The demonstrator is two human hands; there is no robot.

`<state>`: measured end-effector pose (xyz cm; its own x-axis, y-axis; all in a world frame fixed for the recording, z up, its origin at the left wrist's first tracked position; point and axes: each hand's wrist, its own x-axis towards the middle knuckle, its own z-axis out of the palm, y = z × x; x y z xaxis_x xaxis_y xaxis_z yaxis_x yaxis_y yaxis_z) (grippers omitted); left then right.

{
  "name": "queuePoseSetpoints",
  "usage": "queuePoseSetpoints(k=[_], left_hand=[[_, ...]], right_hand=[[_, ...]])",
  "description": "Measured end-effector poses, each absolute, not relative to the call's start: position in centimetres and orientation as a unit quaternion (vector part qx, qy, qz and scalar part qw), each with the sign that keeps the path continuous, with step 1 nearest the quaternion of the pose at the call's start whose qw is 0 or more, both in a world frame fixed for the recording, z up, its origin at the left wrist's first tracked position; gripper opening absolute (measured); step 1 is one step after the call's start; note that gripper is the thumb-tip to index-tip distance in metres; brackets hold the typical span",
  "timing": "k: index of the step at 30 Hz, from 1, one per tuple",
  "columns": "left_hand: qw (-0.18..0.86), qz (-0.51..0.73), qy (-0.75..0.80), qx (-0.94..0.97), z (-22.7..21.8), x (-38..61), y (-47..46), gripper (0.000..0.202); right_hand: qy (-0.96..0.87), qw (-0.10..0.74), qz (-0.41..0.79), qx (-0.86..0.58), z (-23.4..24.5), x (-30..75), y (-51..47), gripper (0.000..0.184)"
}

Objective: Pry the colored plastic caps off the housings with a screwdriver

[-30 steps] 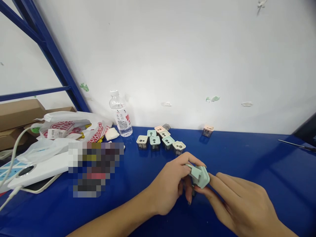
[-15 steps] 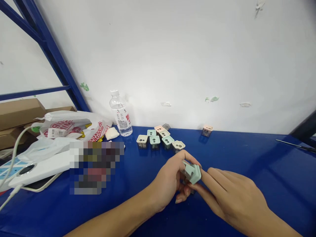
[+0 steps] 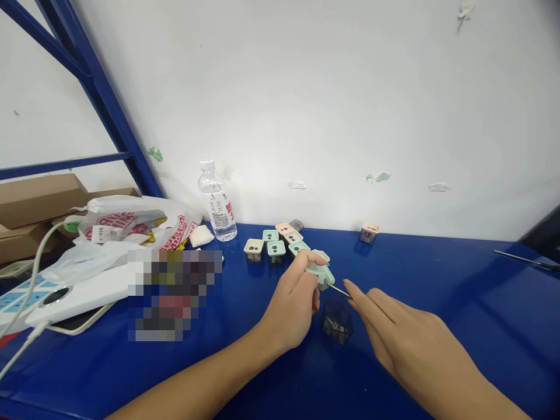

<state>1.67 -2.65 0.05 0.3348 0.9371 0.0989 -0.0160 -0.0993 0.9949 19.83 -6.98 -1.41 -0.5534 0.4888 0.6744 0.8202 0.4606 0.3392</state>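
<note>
My left hand [image 3: 294, 303] pinches a small mint-green plastic part [image 3: 321, 275], lifted just above the blue table [image 3: 437, 280] and close to a cluster of several similar mint, cream and pink square parts [image 3: 280, 244]. A thin metal piece sticks out of the held part toward my right hand [image 3: 396, 329]. That hand lies low over the table with fingers stretched out, its fingertips almost touching the metal piece. A dark translucent square box [image 3: 338, 322] sits on the table between both hands.
A water bottle [image 3: 217, 203] stands by the white wall. Plastic bags [image 3: 126, 224], a white power strip [image 3: 65, 294] and cardboard boxes [image 3: 35, 198] crowd the left. A lone pink part [image 3: 368, 231] sits farther back; a thin dark tool [image 3: 525, 261] lies far right.
The mint part came off the dark box, which now sits on the table. My left hand carried the mint part up and back toward the cluster; my right hand let go and opened.
</note>
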Motion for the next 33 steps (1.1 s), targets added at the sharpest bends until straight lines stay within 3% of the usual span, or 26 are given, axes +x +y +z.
queuePoseSetpoints(k=[7,24,33], left_hand=[[0.512,0.426,0.389,0.637,0.2,2.4,-3.6,0.027],[0.564,0.423,0.383,0.597,0.3,2.9,-4.1,0.027],[0.452,0.397,0.387,0.699,0.0,2.6,-4.6,0.023]], right_hand=[[-0.789,0.233,-0.378,-0.424,-1.5,19.9,-7.4,0.036],[-0.787,0.246,-0.376,-0.422,-1.0,19.8,-8.0,0.040],[-0.801,0.233,-0.368,-0.412,-1.1,19.4,-8.1,0.047]])
